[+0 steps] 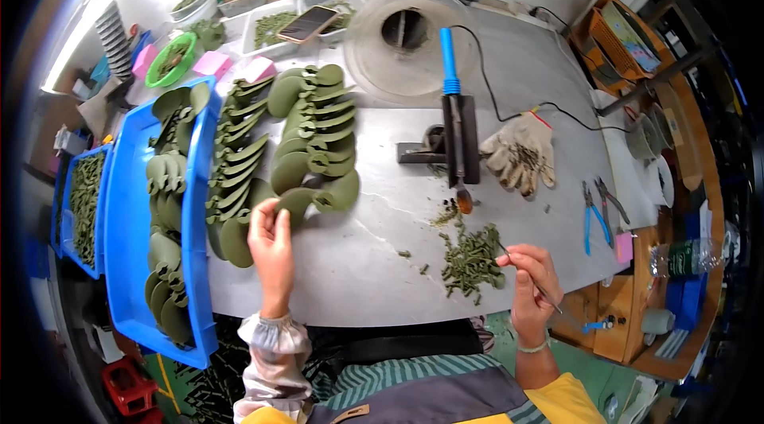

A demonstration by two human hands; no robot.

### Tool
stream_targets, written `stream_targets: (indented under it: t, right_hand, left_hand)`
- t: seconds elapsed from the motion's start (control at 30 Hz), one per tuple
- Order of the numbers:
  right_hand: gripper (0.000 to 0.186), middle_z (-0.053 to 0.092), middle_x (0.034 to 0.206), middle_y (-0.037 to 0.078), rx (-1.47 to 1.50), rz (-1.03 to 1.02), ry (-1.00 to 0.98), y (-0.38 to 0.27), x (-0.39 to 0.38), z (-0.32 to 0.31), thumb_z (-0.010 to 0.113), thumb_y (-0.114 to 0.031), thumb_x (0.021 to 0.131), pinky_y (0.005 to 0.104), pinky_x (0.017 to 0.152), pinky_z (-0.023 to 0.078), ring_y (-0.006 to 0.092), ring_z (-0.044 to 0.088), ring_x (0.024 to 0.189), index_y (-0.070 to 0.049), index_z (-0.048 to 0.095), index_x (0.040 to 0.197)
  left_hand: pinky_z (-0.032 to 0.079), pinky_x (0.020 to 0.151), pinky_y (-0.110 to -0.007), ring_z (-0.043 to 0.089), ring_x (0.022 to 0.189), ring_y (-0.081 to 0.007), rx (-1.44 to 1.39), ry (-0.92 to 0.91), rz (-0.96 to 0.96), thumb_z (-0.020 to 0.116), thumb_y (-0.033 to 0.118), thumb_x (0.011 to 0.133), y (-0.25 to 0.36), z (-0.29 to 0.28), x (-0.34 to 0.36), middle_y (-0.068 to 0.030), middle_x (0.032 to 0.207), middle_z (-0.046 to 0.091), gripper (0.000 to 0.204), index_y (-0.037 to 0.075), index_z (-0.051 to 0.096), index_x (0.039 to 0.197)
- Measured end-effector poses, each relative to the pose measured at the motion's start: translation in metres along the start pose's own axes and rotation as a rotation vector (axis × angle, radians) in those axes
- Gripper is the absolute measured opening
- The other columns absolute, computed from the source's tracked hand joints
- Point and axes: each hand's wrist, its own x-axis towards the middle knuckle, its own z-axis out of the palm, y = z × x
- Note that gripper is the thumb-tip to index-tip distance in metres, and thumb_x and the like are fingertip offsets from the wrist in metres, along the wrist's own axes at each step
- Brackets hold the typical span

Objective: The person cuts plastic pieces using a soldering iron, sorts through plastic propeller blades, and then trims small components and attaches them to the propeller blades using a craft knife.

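Note:
My left hand pinches the edge of a flat green rounded piece at the near end of a row of overlapping ones. My right hand grips a slim metal tool, tweezers or a pick, I cannot tell which. Its tip is at the right side of a pile of small green bits. Beyond the pile, a soldering iron with a blue handle rests in a black stand, its lower end by an amber lump. Another row of green pieces lies farther left.
A blue tray with more green pieces stands at the left. A pale glove lies right of the stand, with pliers beyond it. At the back are a round clear cover, a phone and a green bowl.

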Motion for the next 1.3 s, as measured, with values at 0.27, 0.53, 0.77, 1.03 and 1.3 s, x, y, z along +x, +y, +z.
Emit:
stream_targets:
  t: [0.27,0.53,0.77,1.03,1.3]
  right_hand:
    - [0.018,0.072,0.098,0.012,-0.164,0.301,-0.009,0.027,0.01,-0.019,0.052,-0.004,0.104,0.0312,0.083,0.055,0.0182,0.068,0.085,0.004,0.065,0.115]
    - [0.017,0.068,0.09,0.011,-0.5,0.292,-0.12,0.073,0.005,-0.014,0.071,0.0,0.088,0.0324,0.072,0.052,0.0221,0.065,0.078,-0.001,0.058,0.101]
    - [0.018,0.068,0.087,0.009,-0.579,0.26,-0.172,0.071,0.004,-0.012,0.072,0.001,0.086,0.032,0.07,0.051,0.0224,0.065,0.076,-0.001,0.057,0.096]
    - [0.021,0.067,0.098,0.009,-0.149,0.351,0.01,0.06,-0.006,-0.005,0.072,0.005,0.087,0.0277,0.07,0.053,0.013,0.065,0.079,-0.002,0.054,0.095]
    - [0.022,0.067,0.11,0.016,0.012,0.264,-0.193,0.009,-0.021,0.015,0.069,0.01,0.089,0.0295,0.082,0.056,0.0175,0.067,0.096,-0.001,0.053,0.1]
  left_hand:
    - [0.049,0.098,-0.031,0.061,0.112,-0.0183,0.245,0.096,0.206,0.051,0.003,0.104,-0.014,0.013,0.043,-0.0117,0.123,0.063,0.031,-0.003,0.054,0.133]
    - [0.041,0.107,-0.042,0.05,0.131,-0.0379,0.819,0.123,0.446,0.054,-0.008,0.091,0.026,0.025,-0.003,-0.0192,0.142,0.05,0.055,0.003,0.049,0.145]
    - [0.042,0.105,-0.042,0.053,0.125,-0.0361,0.708,-0.223,0.458,0.062,-0.007,0.088,0.055,0.053,-0.057,-0.0181,0.136,0.054,0.041,0.003,0.062,0.128]
    - [0.052,0.094,-0.03,0.065,0.111,-0.0209,0.028,-0.757,-0.048,0.058,-0.003,0.096,0.048,0.104,-0.101,-0.0119,0.121,0.065,0.026,-0.001,0.064,0.122]
    - [0.058,0.085,-0.03,0.07,0.096,-0.0183,-0.24,-0.69,-0.265,0.068,-0.005,0.093,0.053,0.123,-0.116,-0.0096,0.111,0.065,0.025,-0.002,0.061,0.117]
